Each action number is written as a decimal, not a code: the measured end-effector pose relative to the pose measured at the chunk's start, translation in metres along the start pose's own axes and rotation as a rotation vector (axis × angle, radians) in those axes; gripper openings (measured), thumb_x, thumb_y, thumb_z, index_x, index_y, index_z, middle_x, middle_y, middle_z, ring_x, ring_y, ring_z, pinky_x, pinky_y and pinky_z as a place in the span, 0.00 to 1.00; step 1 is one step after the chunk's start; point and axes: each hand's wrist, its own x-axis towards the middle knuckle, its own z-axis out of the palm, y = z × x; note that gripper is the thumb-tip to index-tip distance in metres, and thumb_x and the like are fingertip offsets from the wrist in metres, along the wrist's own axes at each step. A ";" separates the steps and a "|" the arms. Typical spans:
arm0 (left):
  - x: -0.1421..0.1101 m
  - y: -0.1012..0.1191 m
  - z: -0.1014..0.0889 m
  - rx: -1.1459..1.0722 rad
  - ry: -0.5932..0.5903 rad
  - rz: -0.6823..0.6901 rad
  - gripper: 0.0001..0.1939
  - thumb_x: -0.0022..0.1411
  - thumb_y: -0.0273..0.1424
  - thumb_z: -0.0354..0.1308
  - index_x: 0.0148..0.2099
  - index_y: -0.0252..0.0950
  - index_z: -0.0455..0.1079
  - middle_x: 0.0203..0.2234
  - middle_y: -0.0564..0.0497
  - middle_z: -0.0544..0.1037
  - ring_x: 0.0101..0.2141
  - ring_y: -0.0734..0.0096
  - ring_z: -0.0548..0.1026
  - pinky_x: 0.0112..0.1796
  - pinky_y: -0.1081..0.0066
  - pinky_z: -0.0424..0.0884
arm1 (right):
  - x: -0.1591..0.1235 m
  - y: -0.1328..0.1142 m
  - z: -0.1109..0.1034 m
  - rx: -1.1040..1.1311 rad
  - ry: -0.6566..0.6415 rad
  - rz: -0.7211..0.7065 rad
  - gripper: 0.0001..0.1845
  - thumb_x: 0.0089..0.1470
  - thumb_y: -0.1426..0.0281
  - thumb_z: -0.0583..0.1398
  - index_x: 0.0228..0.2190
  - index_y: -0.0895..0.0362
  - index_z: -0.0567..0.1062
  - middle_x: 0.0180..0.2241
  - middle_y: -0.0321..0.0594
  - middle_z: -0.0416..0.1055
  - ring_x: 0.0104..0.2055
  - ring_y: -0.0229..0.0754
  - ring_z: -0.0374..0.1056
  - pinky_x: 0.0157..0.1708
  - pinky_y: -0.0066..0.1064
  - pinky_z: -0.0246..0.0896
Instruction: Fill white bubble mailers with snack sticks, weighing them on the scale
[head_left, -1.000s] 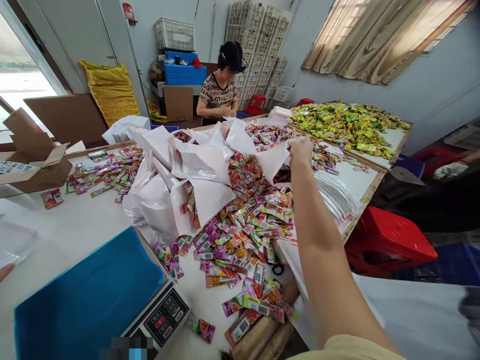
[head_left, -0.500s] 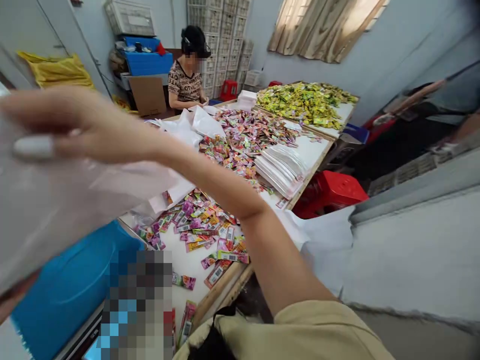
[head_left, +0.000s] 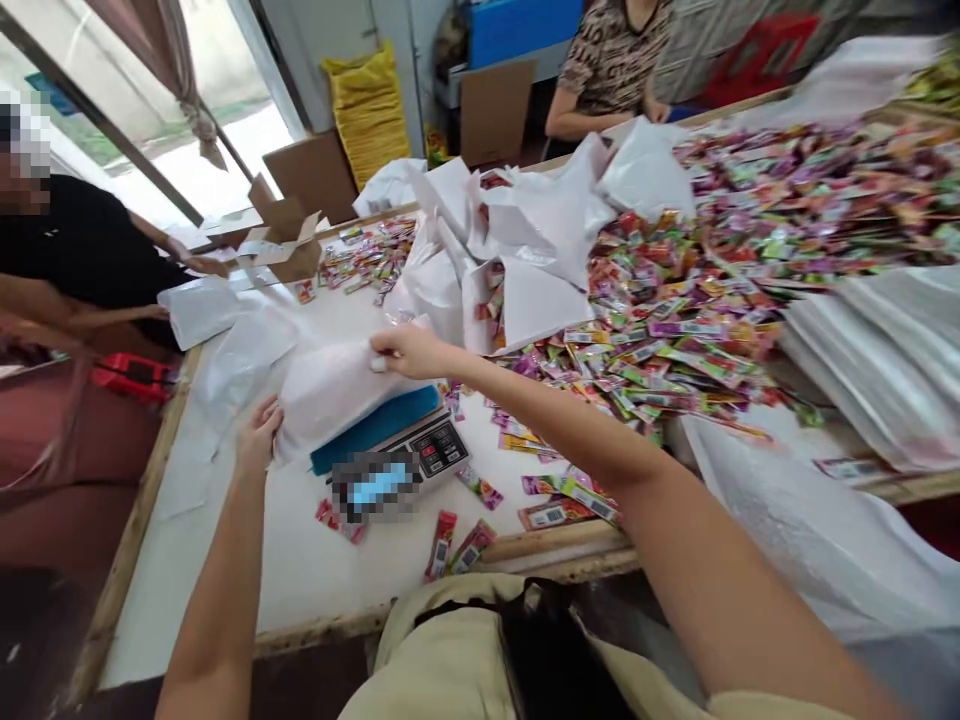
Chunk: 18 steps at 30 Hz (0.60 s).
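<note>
A white plastic bag (head_left: pixel 326 385) is stretched between my two hands, over the blue tray of a weighing scale (head_left: pixel 439 445). My right hand (head_left: pixel 409 352) pinches the bag's right upper corner. At its lower left edge, my left hand (head_left: pixel 259 432) grips the bag with curled fingers. Whether the bag rests on the tray I cannot tell. Several loose snack sachets (head_left: pixel 442 540) lie around the scale. Beyond my right forearm spreads a large heap of colourful sachets (head_left: pixel 675 345).
Filled white bags (head_left: pixel 540 230) stand behind the scale. A stack of flat white bags (head_left: pixel 885 350) lies at the right. An open cardboard box (head_left: pixel 289 245) sits at the far left. One person in black (head_left: pixel 82 250) is at the left; another in a patterned shirt (head_left: pixel 619 70) sits across the table.
My view has swung left and down. The bag, close to the camera before, is now farther off over the scale, and both my hands and the person in black have come into view.
</note>
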 end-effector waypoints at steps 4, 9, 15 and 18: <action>0.018 -0.020 -0.002 -0.072 0.234 0.011 0.20 0.48 0.33 0.70 0.42 0.31 0.71 0.29 0.53 0.76 0.28 0.79 0.70 0.31 0.75 0.67 | -0.049 0.008 -0.024 0.051 -0.006 -0.071 0.07 0.52 0.80 0.58 0.29 0.57 0.72 0.33 0.37 0.73 0.36 0.38 0.65 0.39 0.31 0.57; 0.010 -0.011 -0.019 0.017 0.471 0.178 0.21 0.56 0.32 0.68 0.49 0.30 0.69 0.32 0.51 0.78 0.29 0.80 0.69 0.33 0.75 0.67 | -0.112 0.026 -0.060 0.152 0.353 0.085 0.11 0.56 0.69 0.60 0.40 0.55 0.81 0.40 0.40 0.79 0.41 0.43 0.73 0.46 0.38 0.68; -0.047 0.027 -0.017 0.064 0.417 0.378 0.22 0.62 0.30 0.65 0.56 0.29 0.68 0.40 0.45 0.80 0.41 0.72 0.78 0.42 0.72 0.71 | -0.142 0.058 -0.055 0.248 0.369 0.250 0.12 0.55 0.59 0.64 0.37 0.53 0.82 0.36 0.42 0.80 0.38 0.45 0.74 0.41 0.39 0.69; -0.067 0.048 -0.007 0.151 0.409 0.379 0.22 0.62 0.31 0.64 0.57 0.30 0.68 0.42 0.44 0.81 0.42 0.72 0.78 0.41 0.72 0.71 | -0.140 0.066 -0.045 0.292 0.325 0.253 0.15 0.56 0.56 0.64 0.36 0.54 0.82 0.35 0.42 0.79 0.38 0.46 0.74 0.40 0.40 0.69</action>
